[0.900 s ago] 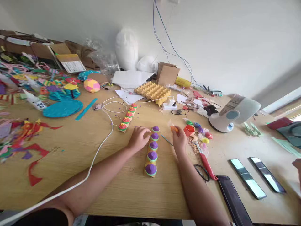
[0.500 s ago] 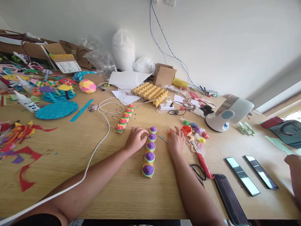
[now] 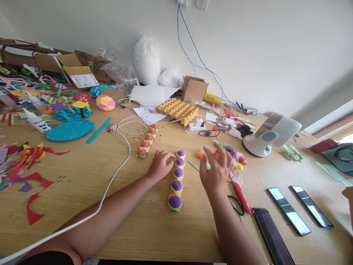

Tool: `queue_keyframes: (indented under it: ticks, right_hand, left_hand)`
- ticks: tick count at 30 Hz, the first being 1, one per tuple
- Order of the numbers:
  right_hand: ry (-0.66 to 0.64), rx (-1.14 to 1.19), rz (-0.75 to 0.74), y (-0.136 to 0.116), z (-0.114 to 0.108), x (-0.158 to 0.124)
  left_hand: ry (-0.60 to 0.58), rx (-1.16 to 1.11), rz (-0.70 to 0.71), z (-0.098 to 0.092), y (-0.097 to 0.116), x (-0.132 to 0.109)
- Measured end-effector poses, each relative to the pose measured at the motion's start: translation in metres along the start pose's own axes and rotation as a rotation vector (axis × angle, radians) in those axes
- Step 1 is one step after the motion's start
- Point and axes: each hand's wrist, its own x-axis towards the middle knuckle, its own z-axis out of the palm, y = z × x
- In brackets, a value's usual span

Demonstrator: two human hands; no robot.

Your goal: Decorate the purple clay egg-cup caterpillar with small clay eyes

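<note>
A strip of egg-carton cups with purple tops [image 3: 177, 182] lies lengthwise on the wooden table [image 3: 154, 228]. My left hand [image 3: 160, 164] rests on the table with fingers curled against the strip's far cups. My right hand [image 3: 216, 169] hovers above the table to the right of the strip, fingers spread and holding nothing. A small orange clay piece [image 3: 200, 154] lies on the table just beyond it. A thin blue stick [image 3: 193, 165] lies between strip and hand. Small bags of coloured clay [image 3: 237, 162] sit past my right hand.
A second strip with red tops [image 3: 148, 141] lies further back. Red-handled scissors [image 3: 240, 197], a dark phone [image 3: 271, 235] and two mirror strips [image 3: 299, 210] lie at right. A white fan [image 3: 271, 134], yellow egg tray [image 3: 178, 109], white cable [image 3: 116, 176] and paper scraps [image 3: 24, 162] surround. Another person's hand [image 3: 349, 197] shows at far right.
My right hand set the orange clay piece down on the table, then lifted and opened with fingers spread. My left hand stayed on the purple strip.
</note>
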Motion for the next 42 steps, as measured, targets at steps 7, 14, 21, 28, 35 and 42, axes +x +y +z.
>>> queue_keyframes:
  ticks: [7,14,21,28,35,42]
  right_hand:
    - [-0.071,0.034,0.293,0.091,-0.011,0.061]
    - [-0.668,-0.186,0.468,0.231,0.059,0.061]
    - [-0.824,-0.295,0.497,0.247,0.09,0.056]
    - [-0.847,-0.342,0.514,0.245,0.1,0.05]
    - [-0.714,-0.319,0.53,0.253,0.092,0.045]
    - [-0.616,-0.27,0.58,0.272,0.085,0.043]
  left_hand:
    - [-0.004,-0.015,-0.003,-0.001,0.001,-0.001]
    - [-0.001,-0.022,0.004,-0.001,0.005,0.0]
    - [-0.011,-0.024,-0.014,-0.002,0.006,0.0]
    - [-0.011,-0.026,-0.009,-0.002,0.005,0.001]
    - [-0.015,-0.019,-0.015,-0.002,0.006,0.001]
    - [-0.007,-0.02,0.002,-0.002,0.006,0.0]
